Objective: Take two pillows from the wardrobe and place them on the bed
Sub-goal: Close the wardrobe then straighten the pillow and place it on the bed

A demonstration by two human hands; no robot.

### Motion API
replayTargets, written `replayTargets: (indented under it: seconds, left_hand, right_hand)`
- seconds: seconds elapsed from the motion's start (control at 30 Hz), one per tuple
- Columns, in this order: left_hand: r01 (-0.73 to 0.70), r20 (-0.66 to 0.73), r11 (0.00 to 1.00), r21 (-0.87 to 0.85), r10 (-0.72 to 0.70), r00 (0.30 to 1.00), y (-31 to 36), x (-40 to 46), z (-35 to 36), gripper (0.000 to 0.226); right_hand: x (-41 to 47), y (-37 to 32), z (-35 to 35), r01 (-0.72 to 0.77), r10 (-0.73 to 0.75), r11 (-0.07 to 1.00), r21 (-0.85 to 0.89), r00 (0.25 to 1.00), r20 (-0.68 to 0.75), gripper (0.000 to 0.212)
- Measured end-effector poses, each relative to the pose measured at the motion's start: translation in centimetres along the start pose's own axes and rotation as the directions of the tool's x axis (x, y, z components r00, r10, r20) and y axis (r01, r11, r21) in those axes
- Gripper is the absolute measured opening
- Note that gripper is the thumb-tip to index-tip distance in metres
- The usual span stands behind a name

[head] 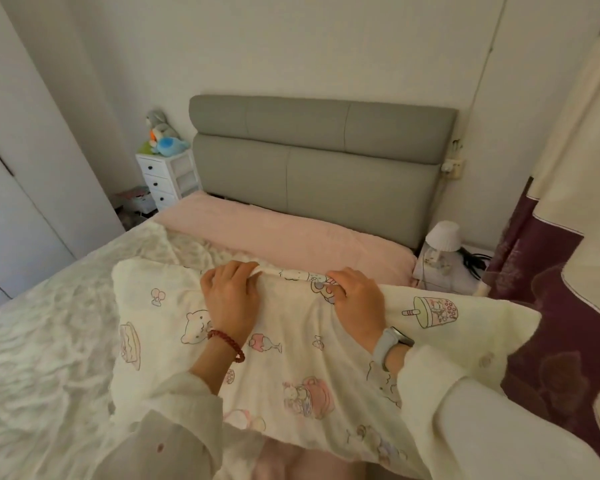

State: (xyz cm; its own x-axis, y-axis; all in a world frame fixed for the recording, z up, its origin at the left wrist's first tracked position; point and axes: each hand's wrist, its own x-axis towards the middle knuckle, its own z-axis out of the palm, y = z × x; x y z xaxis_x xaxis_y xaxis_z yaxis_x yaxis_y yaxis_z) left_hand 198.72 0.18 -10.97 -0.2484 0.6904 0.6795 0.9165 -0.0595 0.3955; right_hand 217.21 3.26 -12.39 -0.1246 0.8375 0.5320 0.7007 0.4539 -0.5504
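A cream pillow [291,368] printed with cartoon animals and drinks lies across the near part of the bed [49,323]. My left hand [231,296] and my right hand [359,299] both grip its far edge, fingers curled over the seam. A red bead bracelet is on my left wrist, a grey watch band on my right. The pillow's near end hangs over the bed's edge by my sleeves. A pink sheet [291,233] covers the head of the bed below the grey padded headboard [319,161]. Only this one pillow is in sight.
White wardrobe doors [21,168] stand at the left. A small white drawer unit [163,178] with plush toys is beside the headboard. A white lamp [442,237] sits on a stand at the right, next to a dark red and cream curtain [568,220].
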Motion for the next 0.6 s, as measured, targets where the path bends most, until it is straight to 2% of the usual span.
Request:
replayTargets:
  seconds: [0.37, 0.6]
  left_hand:
    - [-0.007, -0.006, 0.998, -0.055, 0.006, 1.0, -1.4, 15.1, 16.9, 0.018]
    - [0.035, -0.022, 0.999, 0.033, -0.034, 0.999, -1.2, 25.5, 28.9, 0.019]
  right_hand:
    - [17.8, 9.7, 6.0, -0.002, 0.002, 1.0, -0.006, 1.0, 0.004, 0.022]
    - [29.5, 18.1, 11.3, -0.074, 0.073, 0.989, 0.124, 0.997, 0.011, 0.023]
